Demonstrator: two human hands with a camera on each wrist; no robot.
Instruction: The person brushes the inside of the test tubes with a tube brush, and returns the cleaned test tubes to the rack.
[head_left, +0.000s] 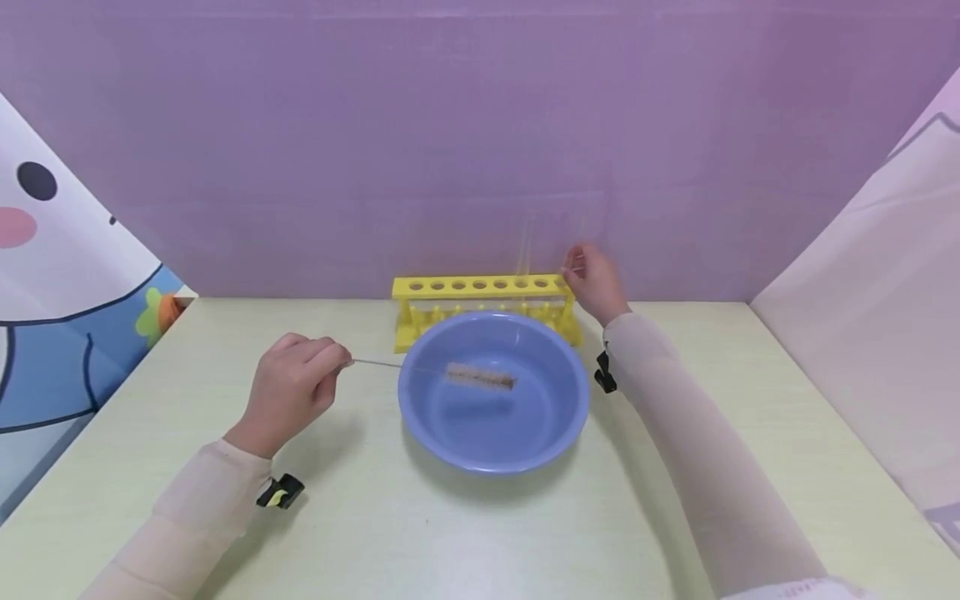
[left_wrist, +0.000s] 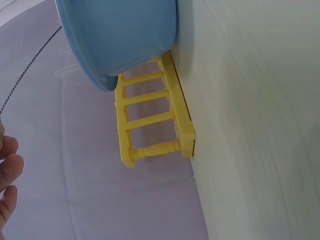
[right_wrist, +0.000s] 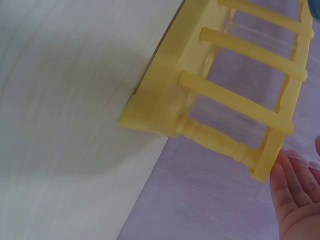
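My left hand (head_left: 291,390) pinches the twisted wire handle of a test tube brush (head_left: 480,377). Its pale bristles with a brown tip hang over a blue basin (head_left: 493,464), the wire crossing the left rim. At the right end of a yellow test tube rack (head_left: 450,288), my right hand (head_left: 597,283) holds a clear test tube (right_wrist: 304,161) between thumb and fingers. Another clear test tube (head_left: 523,250) stands in the rack, its mouth end rising above the top bar. The basin hides part of the rack's base in the head view.
The pale tabletop (head_left: 480,542) ends at a purple backdrop (head_left: 480,150) right behind the rack. A printed cartoon cloth (head_left: 67,275) borders the left side and a pale cloth (head_left: 877,292) the right. The basin stands in front of the rack.
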